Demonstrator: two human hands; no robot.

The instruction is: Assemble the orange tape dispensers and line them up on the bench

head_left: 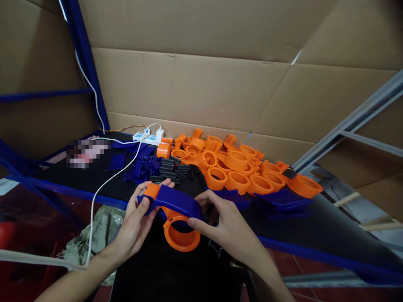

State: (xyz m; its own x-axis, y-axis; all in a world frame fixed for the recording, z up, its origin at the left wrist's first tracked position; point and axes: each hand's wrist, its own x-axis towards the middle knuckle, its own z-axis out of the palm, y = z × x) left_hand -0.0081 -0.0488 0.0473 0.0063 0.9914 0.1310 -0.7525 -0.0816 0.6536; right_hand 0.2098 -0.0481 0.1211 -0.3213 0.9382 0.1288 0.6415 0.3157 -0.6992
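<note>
Left hand (137, 220) and right hand (222, 212), before the black table (82, 178), grip opposite ends of the blue cover (179, 202) on an orange ring piece (181, 246). Fitting the cover seems in hand; seating it would call for steady left hold, right pressure. Some right fingertips are hidden.

Orange ring (182, 244): thick-rimmed, round, open through the middle, tilted, held up in midair. Blue cover (178, 199): glossy plastic, long & curved, just above ring, bending down at its R end twd ring's upper R. Orange neck (169, 213) runs up from ring's top L to underside of cover. Orange tab (152, 191) up-L of ring, against cover's L end. Exact fit btwn pcs unclear.
</note>
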